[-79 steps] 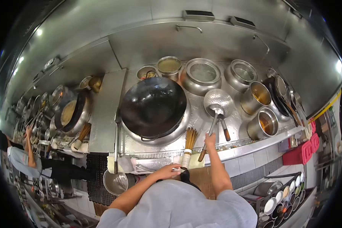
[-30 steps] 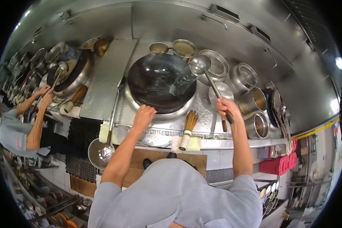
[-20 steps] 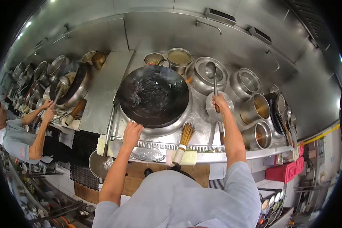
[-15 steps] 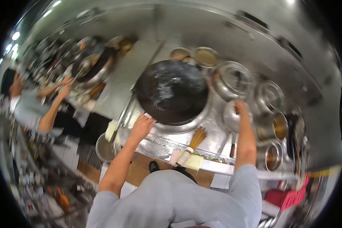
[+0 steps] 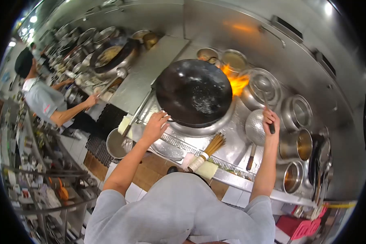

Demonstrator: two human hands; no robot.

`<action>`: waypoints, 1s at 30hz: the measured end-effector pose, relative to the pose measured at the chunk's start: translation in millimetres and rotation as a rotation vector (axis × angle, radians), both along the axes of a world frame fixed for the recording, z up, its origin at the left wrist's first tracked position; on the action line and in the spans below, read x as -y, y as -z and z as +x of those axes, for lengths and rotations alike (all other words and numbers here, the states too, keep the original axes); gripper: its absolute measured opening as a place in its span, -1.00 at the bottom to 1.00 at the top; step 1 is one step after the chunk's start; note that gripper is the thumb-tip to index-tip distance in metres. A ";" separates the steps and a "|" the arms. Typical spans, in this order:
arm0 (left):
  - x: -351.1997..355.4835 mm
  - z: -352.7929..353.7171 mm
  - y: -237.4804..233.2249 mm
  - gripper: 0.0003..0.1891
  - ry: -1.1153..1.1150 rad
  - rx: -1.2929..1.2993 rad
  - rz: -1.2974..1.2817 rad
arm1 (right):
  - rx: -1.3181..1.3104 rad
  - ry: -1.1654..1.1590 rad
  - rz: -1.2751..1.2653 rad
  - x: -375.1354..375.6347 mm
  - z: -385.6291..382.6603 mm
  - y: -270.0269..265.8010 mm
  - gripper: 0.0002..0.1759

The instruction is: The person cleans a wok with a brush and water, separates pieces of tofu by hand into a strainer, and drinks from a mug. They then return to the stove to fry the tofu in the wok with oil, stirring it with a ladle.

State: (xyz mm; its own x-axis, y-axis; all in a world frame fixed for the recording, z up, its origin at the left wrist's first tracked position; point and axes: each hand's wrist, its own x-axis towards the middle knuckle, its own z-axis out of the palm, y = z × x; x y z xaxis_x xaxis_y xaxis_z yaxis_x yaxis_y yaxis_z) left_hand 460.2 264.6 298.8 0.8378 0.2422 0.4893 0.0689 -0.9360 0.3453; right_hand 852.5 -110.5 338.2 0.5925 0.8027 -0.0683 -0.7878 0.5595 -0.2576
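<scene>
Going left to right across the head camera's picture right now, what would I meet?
A co-worker's dark cap, the neighbouring wok, left hand, large black wok, perforated skimmer, right hand holding a ladle, upper steel pot of amber liquid.

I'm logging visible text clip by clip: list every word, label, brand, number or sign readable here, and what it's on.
No text can be read in this view.
Small red mark on the co-worker's grey shirt: too small to read; may not be lettering.
Items on the shelves at left: too small and blurred to tell.
Wok, ladle, brush: no lettering on the sides that show.
</scene>
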 end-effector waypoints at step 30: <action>7.3 -25.7 -5.2 -0.74 -0.151 0.021 -0.126 | 1.103 0.403 -1.793 -28.1 7.5 54.9 -0.61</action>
